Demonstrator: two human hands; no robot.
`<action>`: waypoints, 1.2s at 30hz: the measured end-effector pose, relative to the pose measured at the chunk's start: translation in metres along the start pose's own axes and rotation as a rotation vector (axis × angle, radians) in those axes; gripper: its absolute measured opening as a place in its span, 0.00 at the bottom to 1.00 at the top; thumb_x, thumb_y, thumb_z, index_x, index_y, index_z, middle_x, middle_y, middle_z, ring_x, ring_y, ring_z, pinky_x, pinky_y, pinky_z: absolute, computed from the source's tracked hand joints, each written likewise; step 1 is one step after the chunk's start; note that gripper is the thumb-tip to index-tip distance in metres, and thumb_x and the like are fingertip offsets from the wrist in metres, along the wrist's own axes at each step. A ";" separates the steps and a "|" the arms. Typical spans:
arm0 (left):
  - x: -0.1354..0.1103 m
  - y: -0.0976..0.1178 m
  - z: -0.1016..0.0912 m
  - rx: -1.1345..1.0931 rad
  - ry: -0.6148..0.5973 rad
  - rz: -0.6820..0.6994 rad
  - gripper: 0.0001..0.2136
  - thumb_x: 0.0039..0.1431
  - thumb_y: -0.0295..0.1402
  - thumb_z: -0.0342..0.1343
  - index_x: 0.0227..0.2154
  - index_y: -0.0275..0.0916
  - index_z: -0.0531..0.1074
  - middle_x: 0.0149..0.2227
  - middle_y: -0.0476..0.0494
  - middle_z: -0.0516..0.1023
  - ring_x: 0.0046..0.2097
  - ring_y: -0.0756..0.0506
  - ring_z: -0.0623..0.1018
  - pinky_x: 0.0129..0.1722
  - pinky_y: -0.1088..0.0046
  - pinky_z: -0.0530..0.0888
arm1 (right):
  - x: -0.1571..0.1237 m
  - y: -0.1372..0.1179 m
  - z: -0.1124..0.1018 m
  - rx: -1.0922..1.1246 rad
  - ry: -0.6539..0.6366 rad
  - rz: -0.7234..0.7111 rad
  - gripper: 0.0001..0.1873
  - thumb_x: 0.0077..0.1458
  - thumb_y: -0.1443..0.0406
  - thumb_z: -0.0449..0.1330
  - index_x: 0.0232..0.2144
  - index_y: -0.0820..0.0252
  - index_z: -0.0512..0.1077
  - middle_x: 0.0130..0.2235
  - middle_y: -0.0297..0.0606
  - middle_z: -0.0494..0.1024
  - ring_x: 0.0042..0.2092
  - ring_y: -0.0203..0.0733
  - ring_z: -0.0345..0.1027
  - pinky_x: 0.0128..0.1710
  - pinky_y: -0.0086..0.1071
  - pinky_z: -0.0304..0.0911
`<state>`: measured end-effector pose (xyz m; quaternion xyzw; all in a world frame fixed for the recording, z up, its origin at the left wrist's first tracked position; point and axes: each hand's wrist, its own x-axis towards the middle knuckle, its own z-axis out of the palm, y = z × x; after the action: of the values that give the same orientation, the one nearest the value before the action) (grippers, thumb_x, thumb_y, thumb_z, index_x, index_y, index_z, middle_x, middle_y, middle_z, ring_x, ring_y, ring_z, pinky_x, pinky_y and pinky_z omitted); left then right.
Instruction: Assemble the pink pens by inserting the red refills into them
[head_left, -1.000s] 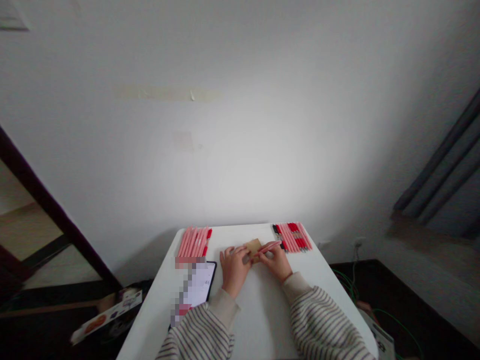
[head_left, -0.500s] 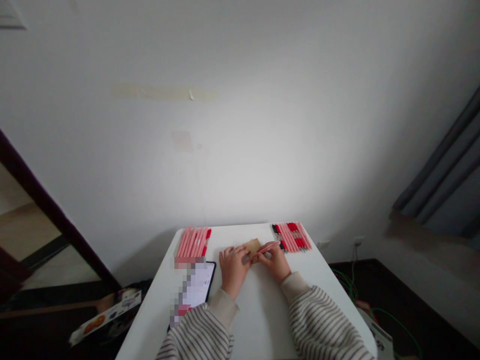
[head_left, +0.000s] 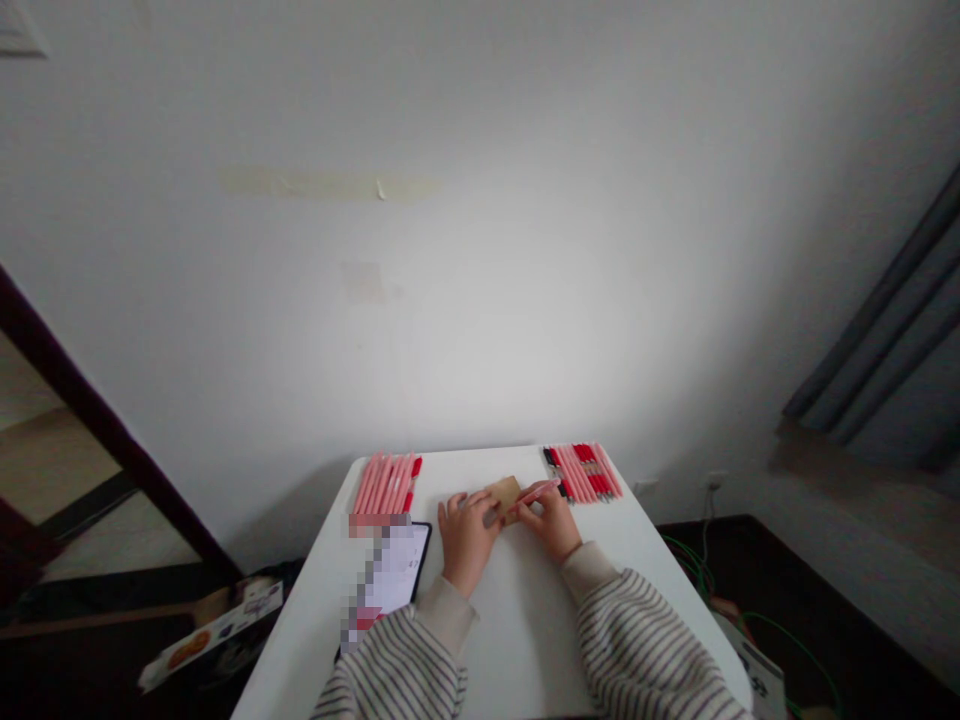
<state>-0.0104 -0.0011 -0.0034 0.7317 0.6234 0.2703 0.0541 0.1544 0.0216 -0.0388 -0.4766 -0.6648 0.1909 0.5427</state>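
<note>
My left hand (head_left: pixel 466 535) lies on the white table (head_left: pixel 517 640), its fingers pressing down on a small brown card (head_left: pixel 504 494). My right hand (head_left: pixel 553 522) is closed around a pink pen (head_left: pixel 534 494), whose tip rests on the card. Both hands sit close together near the middle of the table's far half. A row of pink pens (head_left: pixel 388 482) lies at the far left, and a row of pink and red pens (head_left: pixel 583 472) lies at the far right, just beyond my right hand.
A phone with a lit screen (head_left: pixel 390 582) lies on the table left of my left hand. A bare white wall stands behind the table. A box (head_left: pixel 214 632) lies on the dark floor at left, green cables (head_left: pixel 701 575) at right, grey curtain (head_left: pixel 885 340) far right.
</note>
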 end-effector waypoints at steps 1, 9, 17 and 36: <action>0.000 0.000 0.000 -0.001 0.001 0.000 0.12 0.51 0.36 0.59 0.40 0.51 0.76 0.50 0.53 0.77 0.52 0.40 0.68 0.54 0.57 0.61 | 0.000 0.000 0.000 -0.005 0.003 -0.001 0.05 0.47 0.64 0.61 0.22 0.57 0.73 0.30 0.39 0.76 0.38 0.43 0.67 0.44 0.40 0.62; 0.000 0.000 0.000 -0.008 0.000 -0.006 0.12 0.51 0.35 0.59 0.40 0.51 0.76 0.50 0.53 0.76 0.53 0.40 0.68 0.54 0.57 0.60 | 0.000 -0.005 -0.003 -0.019 0.008 0.020 0.06 0.47 0.63 0.60 0.21 0.56 0.72 0.31 0.39 0.76 0.38 0.44 0.67 0.44 0.40 0.62; 0.001 0.000 0.001 -0.004 -0.008 -0.008 0.12 0.51 0.36 0.59 0.41 0.51 0.76 0.51 0.51 0.76 0.52 0.40 0.68 0.54 0.56 0.60 | 0.001 -0.008 -0.005 -0.019 0.008 0.051 0.06 0.46 0.64 0.60 0.20 0.56 0.71 0.31 0.40 0.77 0.39 0.45 0.67 0.45 0.41 0.61; 0.001 0.002 -0.002 -0.005 -0.004 -0.001 0.12 0.50 0.35 0.59 0.40 0.50 0.77 0.50 0.52 0.77 0.51 0.41 0.69 0.53 0.58 0.60 | 0.001 -0.004 -0.006 0.053 0.069 0.045 0.14 0.52 0.53 0.59 0.27 0.56 0.78 0.35 0.42 0.78 0.41 0.46 0.68 0.45 0.41 0.63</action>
<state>-0.0097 -0.0014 -0.0011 0.7317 0.6231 0.2704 0.0573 0.1583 0.0190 -0.0325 -0.4832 -0.6294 0.2043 0.5732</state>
